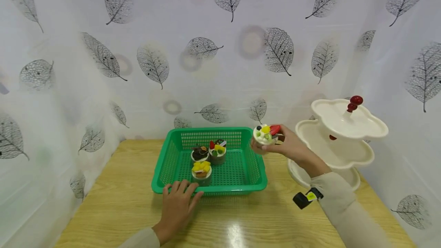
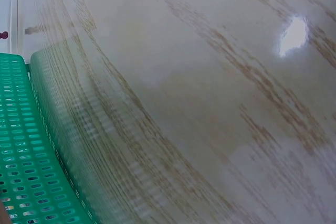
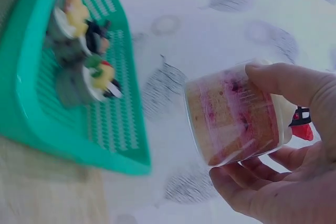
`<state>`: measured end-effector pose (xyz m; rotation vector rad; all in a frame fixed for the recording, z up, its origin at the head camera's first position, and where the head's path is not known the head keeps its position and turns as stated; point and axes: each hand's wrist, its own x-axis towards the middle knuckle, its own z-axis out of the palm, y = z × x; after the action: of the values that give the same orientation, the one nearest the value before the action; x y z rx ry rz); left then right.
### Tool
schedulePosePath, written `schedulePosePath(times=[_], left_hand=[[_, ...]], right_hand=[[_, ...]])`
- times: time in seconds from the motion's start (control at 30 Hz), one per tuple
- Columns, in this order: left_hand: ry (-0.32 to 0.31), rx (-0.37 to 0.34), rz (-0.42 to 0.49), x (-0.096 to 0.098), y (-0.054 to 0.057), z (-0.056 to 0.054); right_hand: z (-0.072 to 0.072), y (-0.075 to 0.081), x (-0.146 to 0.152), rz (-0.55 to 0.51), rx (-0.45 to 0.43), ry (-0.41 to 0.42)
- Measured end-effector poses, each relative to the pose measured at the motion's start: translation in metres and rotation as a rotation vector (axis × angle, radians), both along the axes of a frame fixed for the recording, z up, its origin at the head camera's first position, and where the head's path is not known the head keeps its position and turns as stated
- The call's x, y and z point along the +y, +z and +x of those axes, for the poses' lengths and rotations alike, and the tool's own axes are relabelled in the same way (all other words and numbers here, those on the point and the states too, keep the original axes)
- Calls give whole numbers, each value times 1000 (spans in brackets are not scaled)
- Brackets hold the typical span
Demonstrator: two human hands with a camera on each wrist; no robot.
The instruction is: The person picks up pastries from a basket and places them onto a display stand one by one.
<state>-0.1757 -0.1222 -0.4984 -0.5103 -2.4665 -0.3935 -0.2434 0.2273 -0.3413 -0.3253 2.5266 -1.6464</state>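
Note:
My right hand (image 1: 287, 144) grips a dessert cup (image 1: 264, 137) above the basket's right rim. White cream, a red strawberry piece, yellow and green fruit and a dark berry top it; in the right wrist view the clear cup (image 3: 233, 116) shows layers of cake and purple filling. My left hand (image 1: 177, 204) rests its fingers on the front rim of a green plastic basket (image 1: 231, 189). Inside the basket stand three more dessert cups: one with yellow fruit (image 1: 201, 167), one with dark topping (image 1: 200, 154), one with mixed fruit (image 1: 218, 152).
A cream three-tier stand (image 1: 334, 144) with scalloped plates and a red knob stands at the right, beside my right forearm. The basket sits on a wooden table (image 1: 124, 190). Behind and at both sides hangs a white curtain (image 1: 206, 87) with leaf prints.

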Motion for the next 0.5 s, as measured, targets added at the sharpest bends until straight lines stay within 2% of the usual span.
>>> schedulePosePath(times=[0.3,0.5], left_hand=[[11,12,-9,2,-2,0],[-1,5,-1,1,-1,0]], right_hand=[[17,32,51,85,92,-117],[26,44,82,76,134,-202]])
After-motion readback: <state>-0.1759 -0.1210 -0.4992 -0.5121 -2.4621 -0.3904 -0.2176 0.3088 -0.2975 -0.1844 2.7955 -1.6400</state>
